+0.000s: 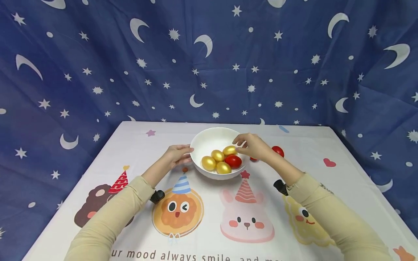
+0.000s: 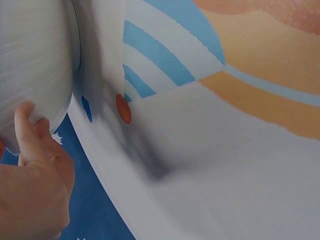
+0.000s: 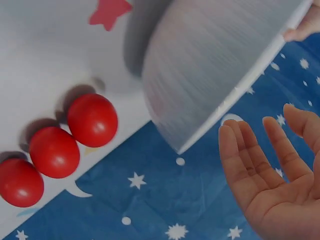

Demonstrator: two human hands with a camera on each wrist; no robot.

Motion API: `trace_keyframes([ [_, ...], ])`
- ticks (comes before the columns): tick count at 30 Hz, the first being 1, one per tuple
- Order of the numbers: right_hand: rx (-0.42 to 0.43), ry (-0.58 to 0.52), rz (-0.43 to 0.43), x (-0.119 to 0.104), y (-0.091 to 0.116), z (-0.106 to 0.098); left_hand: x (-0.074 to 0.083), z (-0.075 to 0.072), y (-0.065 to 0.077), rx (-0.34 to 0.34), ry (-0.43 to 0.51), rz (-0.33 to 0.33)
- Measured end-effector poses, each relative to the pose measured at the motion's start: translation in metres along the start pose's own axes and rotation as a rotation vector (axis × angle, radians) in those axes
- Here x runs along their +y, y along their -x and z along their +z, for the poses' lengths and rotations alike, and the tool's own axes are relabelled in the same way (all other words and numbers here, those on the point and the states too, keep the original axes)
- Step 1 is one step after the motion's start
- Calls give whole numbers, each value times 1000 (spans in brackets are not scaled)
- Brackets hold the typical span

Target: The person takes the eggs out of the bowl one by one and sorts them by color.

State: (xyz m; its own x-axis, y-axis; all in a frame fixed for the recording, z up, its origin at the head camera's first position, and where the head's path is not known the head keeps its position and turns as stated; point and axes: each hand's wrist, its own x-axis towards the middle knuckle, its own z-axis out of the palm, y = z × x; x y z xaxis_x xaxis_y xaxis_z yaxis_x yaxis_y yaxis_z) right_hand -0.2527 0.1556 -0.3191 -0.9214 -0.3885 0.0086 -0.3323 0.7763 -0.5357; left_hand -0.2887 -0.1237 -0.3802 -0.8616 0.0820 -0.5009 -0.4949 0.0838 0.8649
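Note:
A white bowl (image 1: 209,138) holds several gold eggs (image 1: 208,163) and a single red egg (image 1: 233,161). At its left side my left hand (image 1: 177,155) grips the bowl, thumb at the rim and fingers against the outer wall, as the left wrist view also shows. My right hand (image 1: 253,145) hovers at the right rim near one gold egg (image 1: 230,150), its fingers loosely bent. The right wrist view shows that hand (image 3: 275,185) holding nothing, beside the bowl's edge. Three red eggs (image 3: 93,120) lie in a row outside the bowl; my right arm partly hides them in the head view.
A white tablecloth (image 1: 156,145) printed with cartoon animals and lettering covers the table. Behind it hangs a dark blue curtain (image 1: 228,101) with moons and stars. Black wrist cameras (image 1: 157,197) sit at both cuffs.

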Motion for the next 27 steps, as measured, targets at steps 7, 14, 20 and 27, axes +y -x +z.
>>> trace_keyframes([
  [7, -35, 38, -23, -3, -9, 6, 2, 0, -1, 4, 5, 9],
  [14, -133, 56, -21, -8, -15, 16, 1, -1, 0, -2, -7, 6],
  [20, -182, 118, -57, -9, -19, 26, -1, -1, 1, -16, -4, 7],
  [27, -223, 178, -59, -10, -27, 28, 2, 0, 1, -12, -14, 15],
])
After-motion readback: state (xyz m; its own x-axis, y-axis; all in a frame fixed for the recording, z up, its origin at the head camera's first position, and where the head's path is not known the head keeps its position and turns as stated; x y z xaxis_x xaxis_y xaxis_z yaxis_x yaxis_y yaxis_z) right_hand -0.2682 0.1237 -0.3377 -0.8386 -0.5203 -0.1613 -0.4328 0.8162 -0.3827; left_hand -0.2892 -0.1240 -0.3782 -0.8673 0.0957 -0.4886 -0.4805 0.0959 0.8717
